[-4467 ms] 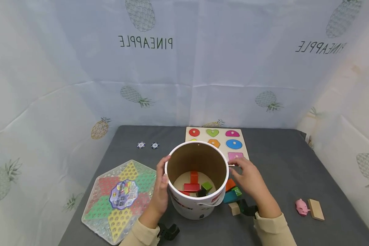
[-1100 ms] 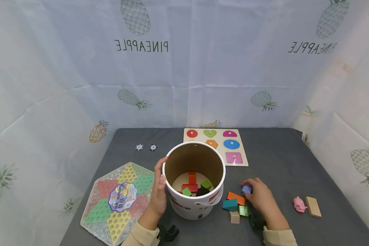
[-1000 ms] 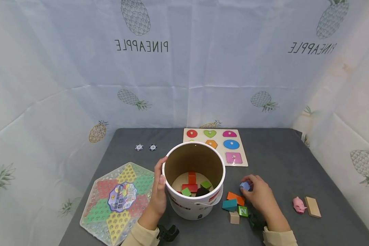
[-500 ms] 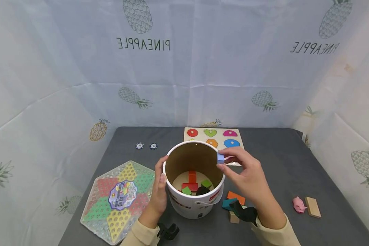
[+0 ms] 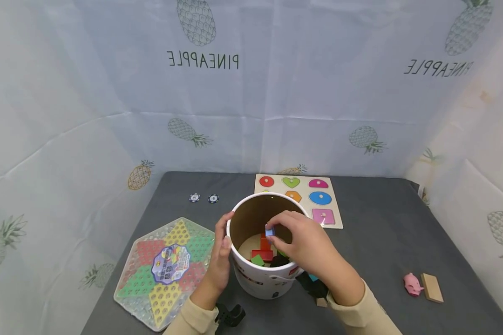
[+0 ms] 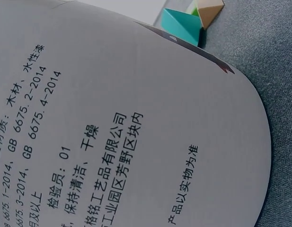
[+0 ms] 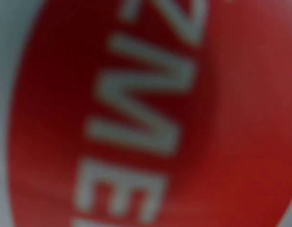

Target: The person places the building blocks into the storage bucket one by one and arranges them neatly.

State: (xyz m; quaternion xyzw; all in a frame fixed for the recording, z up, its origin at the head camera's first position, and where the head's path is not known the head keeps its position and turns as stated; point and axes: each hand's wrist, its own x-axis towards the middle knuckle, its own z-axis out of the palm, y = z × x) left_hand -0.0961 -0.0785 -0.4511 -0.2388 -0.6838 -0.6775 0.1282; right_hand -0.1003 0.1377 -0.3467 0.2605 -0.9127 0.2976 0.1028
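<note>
My right hand (image 5: 303, 237) reaches over the near right rim of a white bucket (image 5: 255, 281) and pinches a small blue block (image 5: 269, 231) between thumb and fingers, inside the opening in the head view. The bucket stands upright, with red blocks (image 5: 262, 255), a green block (image 5: 257, 260) and a black piece (image 5: 279, 260) at its bottom. Holding the bucket's left side is my left hand (image 5: 217, 260), fingertips at the rim. Printed lettering on the bucket wall (image 6: 89, 94) fills the left wrist view. A blurred red label (image 7: 136, 109) fills the right wrist view.
A teal block (image 6: 181, 26) and a plain wooden block (image 6: 209, 12) lie beside the bucket. Behind it is a shape puzzle board (image 5: 323, 217); left are a hexagonal game board (image 5: 151, 288) and two chips (image 5: 213, 198). A pink pig (image 5: 412, 284) and wooden block (image 5: 432, 288) lie right.
My right hand has picked the blue block up from the table, right of the bucket, and carried it left over the rim into the opening. My left hand stays on the bucket.
</note>
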